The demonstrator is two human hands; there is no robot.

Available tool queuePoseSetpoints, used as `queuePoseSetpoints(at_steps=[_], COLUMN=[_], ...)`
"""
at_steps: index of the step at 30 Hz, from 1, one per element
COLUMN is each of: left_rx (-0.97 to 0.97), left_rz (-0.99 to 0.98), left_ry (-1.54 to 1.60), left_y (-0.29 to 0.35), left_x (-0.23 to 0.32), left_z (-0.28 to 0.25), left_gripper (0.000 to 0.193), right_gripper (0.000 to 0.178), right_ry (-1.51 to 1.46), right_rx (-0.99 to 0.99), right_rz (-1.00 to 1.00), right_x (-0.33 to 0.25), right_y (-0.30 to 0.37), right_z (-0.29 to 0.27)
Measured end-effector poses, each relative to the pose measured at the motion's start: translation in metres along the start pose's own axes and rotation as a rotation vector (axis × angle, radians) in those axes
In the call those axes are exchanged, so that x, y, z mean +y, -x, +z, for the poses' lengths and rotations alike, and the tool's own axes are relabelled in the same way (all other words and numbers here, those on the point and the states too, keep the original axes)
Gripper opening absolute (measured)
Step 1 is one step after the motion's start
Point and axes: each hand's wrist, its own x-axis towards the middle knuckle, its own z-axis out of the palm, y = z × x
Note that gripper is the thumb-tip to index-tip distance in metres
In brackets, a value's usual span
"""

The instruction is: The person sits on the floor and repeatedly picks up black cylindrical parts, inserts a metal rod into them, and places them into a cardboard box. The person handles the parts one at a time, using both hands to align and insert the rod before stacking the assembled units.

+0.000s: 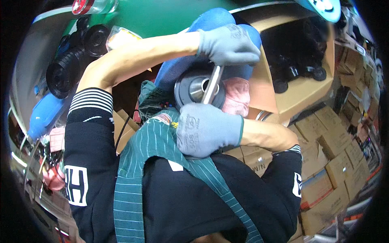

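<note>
A flat metal bar (212, 86) runs between my two grey-gloved hands, above a dark round part (184, 90) with a shiny metal collar (197, 89) in its middle. My left hand (230, 44) is closed round the bar's far end, its fingers bent down and partly hidden by the glove's back. My right hand (207, 130) is closed round the near end, close to my chest. Whether the bar touches the collar, I cannot tell. A pink cloth (237, 97) lies against the right side of the round part, and blue fabric (168, 75) lies behind it.
An open cardboard box (265, 81) to the right holds black parts (298, 52). Flattened cartons (320, 162) cover the floor beyond. Several black discs (60, 77) and a blue bag (45, 115) are at the left. A red-ended clear jar (94, 5) stands on the green surface (158, 16).
</note>
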Motion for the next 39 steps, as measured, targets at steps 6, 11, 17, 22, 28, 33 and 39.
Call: queuePoseSetpoints(at_steps=[6,11,17,22,28,33,39], left_rx=[-0.027,0.456,0.841,0.831,0.807,0.67,0.996], left_rz=[-0.393,-0.537,-0.794,-1.093,-0.681,0.07,-0.319], left_ry=[0.188,0.06,-0.285,-0.679,-0.859,-0.741,-0.64], left_y=[0.026,0.151,0.216,0.204,0.195,0.212,0.19], left_x=[0.014,0.001,-0.045,-0.059,0.012,0.093,0.109], left_z=[-0.026,-0.09,-0.048,-0.023,-0.037,-0.022,-0.072], left_gripper=[0.047,0.038,0.076,0.065,0.087,0.085,0.053], right_gripper=[0.026,0.111,0.116,0.103,0.1,0.064,0.072], right_ry=[0.202,0.402,0.177,0.163,0.167,-0.825,-1.386], right_rx=[0.133,0.975,0.826,0.893,1.342,1.53,1.213], right_rz=[0.181,0.652,0.901,0.882,0.704,0.396,0.226], right_x=[-0.024,-0.031,-0.013,-0.012,-0.042,0.03,0.099], right_y=[0.025,0.079,0.051,0.053,0.062,0.058,-0.015], right_z=[-0.005,0.062,0.1,0.104,0.047,0.005,-0.043])
